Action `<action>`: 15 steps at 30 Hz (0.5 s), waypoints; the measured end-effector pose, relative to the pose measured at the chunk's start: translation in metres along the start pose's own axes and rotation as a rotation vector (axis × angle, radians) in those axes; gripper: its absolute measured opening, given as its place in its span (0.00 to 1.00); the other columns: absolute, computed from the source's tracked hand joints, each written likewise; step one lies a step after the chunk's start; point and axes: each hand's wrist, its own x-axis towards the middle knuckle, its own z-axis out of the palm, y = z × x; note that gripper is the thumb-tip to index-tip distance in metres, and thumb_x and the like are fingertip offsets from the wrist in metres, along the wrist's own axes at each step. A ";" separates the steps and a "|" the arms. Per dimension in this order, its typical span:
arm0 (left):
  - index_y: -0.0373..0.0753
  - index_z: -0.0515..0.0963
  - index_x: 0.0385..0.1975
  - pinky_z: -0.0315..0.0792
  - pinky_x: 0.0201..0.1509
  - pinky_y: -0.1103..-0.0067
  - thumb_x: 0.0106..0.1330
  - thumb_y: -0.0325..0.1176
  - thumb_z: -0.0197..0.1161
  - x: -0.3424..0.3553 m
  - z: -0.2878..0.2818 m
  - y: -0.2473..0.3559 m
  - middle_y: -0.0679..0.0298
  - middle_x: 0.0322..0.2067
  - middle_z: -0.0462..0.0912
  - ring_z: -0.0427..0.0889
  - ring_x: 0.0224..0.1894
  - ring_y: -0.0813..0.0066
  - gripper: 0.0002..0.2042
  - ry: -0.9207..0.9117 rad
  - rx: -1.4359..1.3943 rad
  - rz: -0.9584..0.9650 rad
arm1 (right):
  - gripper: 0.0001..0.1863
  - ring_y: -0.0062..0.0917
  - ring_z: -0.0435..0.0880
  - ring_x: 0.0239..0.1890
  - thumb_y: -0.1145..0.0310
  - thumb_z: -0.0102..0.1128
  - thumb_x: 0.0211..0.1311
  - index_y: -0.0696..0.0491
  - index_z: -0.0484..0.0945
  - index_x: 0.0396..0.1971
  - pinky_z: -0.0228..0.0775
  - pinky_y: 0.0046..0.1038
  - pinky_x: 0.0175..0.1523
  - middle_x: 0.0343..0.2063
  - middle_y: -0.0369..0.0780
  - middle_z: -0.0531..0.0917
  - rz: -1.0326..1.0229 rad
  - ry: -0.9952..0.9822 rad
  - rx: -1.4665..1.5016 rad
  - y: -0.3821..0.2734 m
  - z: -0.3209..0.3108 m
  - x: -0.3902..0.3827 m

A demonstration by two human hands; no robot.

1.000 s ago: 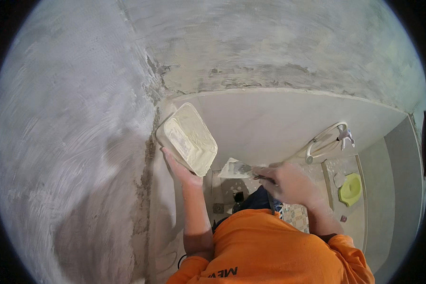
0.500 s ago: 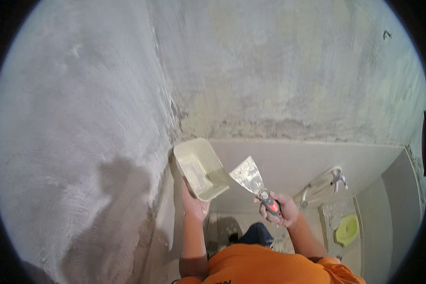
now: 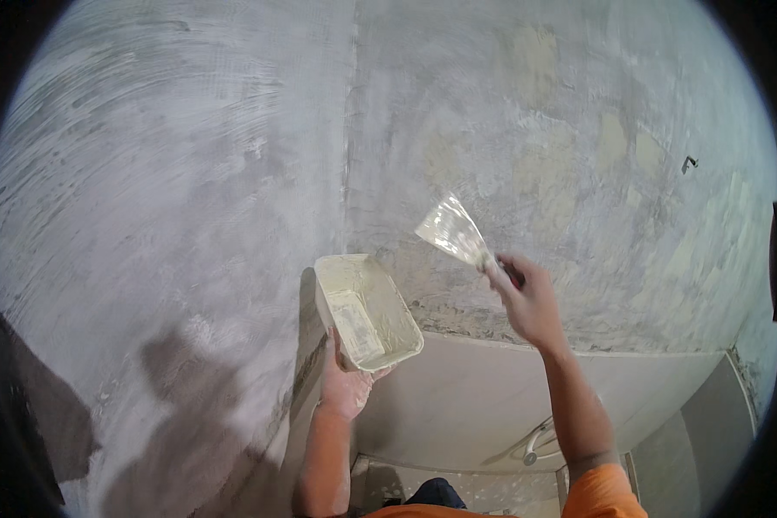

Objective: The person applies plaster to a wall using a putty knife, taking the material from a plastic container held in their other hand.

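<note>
My left hand (image 3: 349,388) grips the lower end of a cream rectangular tub (image 3: 393,298), its fingers under and around the rim. Pale filler smears the tub's walls and bottom, and it is tilted so its inside faces me. My right hand (image 3: 531,302) is closed round the dark handle of a putty knife (image 3: 456,233). The wide metal blade points up and left, spotted with pale paste. It is held above and to the right of the tub, in front of the far wall; whether it touches the wall I cannot tell.
Two rough grey plastered walls meet at a corner (image 3: 348,164) behind the tub. Smooth pale panels (image 3: 483,388) line the lower wall. A metal hook (image 3: 689,164) sticks out at the upper right. A white hose or pipe (image 3: 535,442) is at the lower right.
My right hand has raised the putty knife from beside the tub to in front of the far wall. The view has tipped upward, showing more wall; the left hand still holds the tub.
</note>
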 end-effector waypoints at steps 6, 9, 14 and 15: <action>0.46 0.51 0.78 0.64 0.73 0.44 0.81 0.57 0.37 -0.016 0.001 -0.022 0.54 0.75 0.59 0.66 0.73 0.48 0.32 0.018 -0.049 0.021 | 0.18 0.42 0.83 0.28 0.56 0.65 0.68 0.59 0.84 0.35 0.72 0.40 0.35 0.22 0.48 0.82 -0.234 0.027 -0.516 -0.011 -0.004 0.116; 0.45 0.52 0.78 0.63 0.73 0.44 0.81 0.56 0.37 -0.018 -0.002 -0.021 0.54 0.75 0.59 0.65 0.73 0.48 0.32 0.049 -0.066 0.043 | 0.19 0.47 0.86 0.33 0.54 0.66 0.66 0.59 0.85 0.34 0.75 0.43 0.39 0.27 0.50 0.85 -0.274 0.010 -0.654 -0.014 0.012 0.161; 0.42 0.57 0.75 0.69 0.67 0.42 0.81 0.57 0.36 -0.011 -0.022 -0.028 0.50 0.70 0.67 0.73 0.67 0.42 0.32 0.161 -0.101 0.053 | 0.26 0.49 0.87 0.36 0.48 0.70 0.62 0.62 0.84 0.31 0.79 0.44 0.42 0.27 0.53 0.86 -0.203 0.109 -0.892 0.002 0.025 0.197; 0.43 0.57 0.75 0.70 0.66 0.43 0.81 0.57 0.37 -0.010 -0.026 -0.032 0.51 0.70 0.67 0.73 0.67 0.42 0.32 0.153 -0.094 0.039 | 0.27 0.49 0.87 0.36 0.48 0.70 0.62 0.63 0.83 0.30 0.79 0.44 0.42 0.28 0.53 0.86 -0.199 0.097 -0.907 0.009 0.019 0.200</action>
